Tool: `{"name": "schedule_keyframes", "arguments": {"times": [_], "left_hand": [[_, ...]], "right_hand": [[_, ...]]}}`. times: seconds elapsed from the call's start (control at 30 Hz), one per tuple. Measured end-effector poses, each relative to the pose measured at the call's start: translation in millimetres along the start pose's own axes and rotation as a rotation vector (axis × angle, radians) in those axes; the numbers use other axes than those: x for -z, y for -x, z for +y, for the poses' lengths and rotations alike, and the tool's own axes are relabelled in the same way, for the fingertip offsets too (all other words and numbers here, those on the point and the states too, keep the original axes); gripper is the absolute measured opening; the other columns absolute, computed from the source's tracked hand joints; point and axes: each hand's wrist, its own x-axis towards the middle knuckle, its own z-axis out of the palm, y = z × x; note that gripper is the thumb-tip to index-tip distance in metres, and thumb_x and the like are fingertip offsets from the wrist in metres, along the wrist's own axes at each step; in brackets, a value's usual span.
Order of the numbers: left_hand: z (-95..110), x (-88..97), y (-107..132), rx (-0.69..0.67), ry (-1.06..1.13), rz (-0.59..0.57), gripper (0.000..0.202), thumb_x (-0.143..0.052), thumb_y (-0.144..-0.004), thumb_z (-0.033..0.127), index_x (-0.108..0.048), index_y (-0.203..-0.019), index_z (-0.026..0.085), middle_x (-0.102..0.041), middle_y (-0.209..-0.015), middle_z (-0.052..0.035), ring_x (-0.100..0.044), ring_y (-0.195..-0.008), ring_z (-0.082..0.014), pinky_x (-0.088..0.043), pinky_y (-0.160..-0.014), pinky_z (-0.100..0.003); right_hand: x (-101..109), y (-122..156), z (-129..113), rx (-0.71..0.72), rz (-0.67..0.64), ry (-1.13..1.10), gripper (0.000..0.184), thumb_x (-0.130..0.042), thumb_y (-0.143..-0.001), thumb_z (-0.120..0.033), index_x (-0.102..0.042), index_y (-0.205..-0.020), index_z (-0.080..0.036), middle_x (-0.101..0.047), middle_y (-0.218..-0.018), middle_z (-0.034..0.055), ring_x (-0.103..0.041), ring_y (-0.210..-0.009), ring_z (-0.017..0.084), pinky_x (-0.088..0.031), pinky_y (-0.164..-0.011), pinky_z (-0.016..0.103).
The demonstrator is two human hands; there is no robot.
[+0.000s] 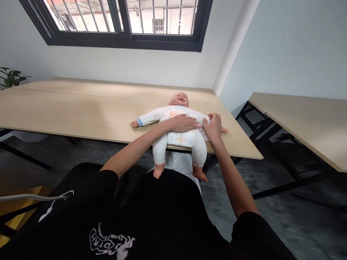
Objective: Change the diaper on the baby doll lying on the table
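A dark-framed window (121, 40) with metal bars beyond its glass is sitting high in a white wall (135, 65), above a long pale wood-topped table (67, 108). A leafy green plant (11, 77) is poking in beside the table's far left corner. A second wood-topped table (298, 122) is standing to the right on black metal legs (260, 124), over a grey concrete floor (273, 206).

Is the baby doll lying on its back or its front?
On its back: the baby doll faces up on the wooden table, legs hanging over the edge, with the left hand resting on its torso.
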Motion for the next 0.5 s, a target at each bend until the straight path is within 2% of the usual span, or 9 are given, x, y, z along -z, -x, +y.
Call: {"name": "schedule_keyframes", "arguments": {"times": [0.1,0.2,0.33,0.4,0.5], "left_hand": [[-16.6,1.6,-15.8,0.032,0.005,-0.044,0.062,-0.019,-0.106,0.055,-0.059,-0.141,0.023,-0.053,-0.153,-0.0064,-0.042,-0.145,-0.0239,-0.018,-0.125,-0.045],[-31.6,2.0,-29.3,0.049,0.046,-0.042,0.055,-0.028,-0.104,0.056,-0.066,-0.131,0.027,-0.061,-0.143,-0.0046,-0.051,-0.136,-0.0235,-0.025,-0.122,-0.042],[-44.6,1.5,-35.2,0.068,0.208,0.057,0.042,-0.045,-0.099,0.051,-0.076,-0.111,0.025,-0.073,-0.124,-0.0033,-0.061,-0.120,-0.0212,-0.037,-0.111,-0.029],[-46.2,1.9,-33.7,0.067,0.289,0.078,0.039,-0.048,-0.098,0.048,-0.077,-0.108,0.024,-0.075,-0.120,-0.0028,-0.063,-0.116,-0.0199,-0.039,-0.108,-0.026],[-44.0,3.7,-29.6,0.055,0.384,0.086,0.038,-0.049,-0.098,0.041,-0.078,-0.110,0.020,-0.075,-0.120,-0.0042,-0.064,-0.117,-0.0192,-0.039,-0.109,-0.025]], "right_hand": [[24.0,23.2,8.1,0.003,-0.015,0.009,0.020,-0.052,-0.087,-0.034,-0.057,-0.094,-0.017,-0.059,-0.104,0.0141,-0.055,-0.104,0.028,-0.043,-0.101,0.045],[40.8,42.9,15.4,0.025,-0.151,-0.017,0.026,-0.053,-0.089,-0.042,-0.061,-0.091,-0.018,-0.063,-0.102,0.0128,-0.057,-0.103,0.028,-0.043,-0.102,0.046],[49.4,56.6,24.0,0.105,-0.339,-0.017,0.039,-0.057,-0.087,-0.054,-0.067,-0.099,-0.018,-0.066,-0.109,0.0151,-0.056,-0.113,0.032,-0.041,-0.106,0.051],[50.3,57.8,26.0,0.122,-0.350,-0.018,0.040,-0.058,-0.084,-0.055,-0.067,-0.098,-0.018,-0.066,-0.112,0.0153,-0.056,-0.115,0.033,-0.041,-0.107,0.053],[52.1,55.6,24.0,0.101,-0.354,-0.075,0.039,-0.057,-0.082,-0.057,-0.063,-0.087,-0.020,-0.068,-0.105,0.0136,-0.059,-0.108,0.033,-0.043,-0.104,0.054]]}}
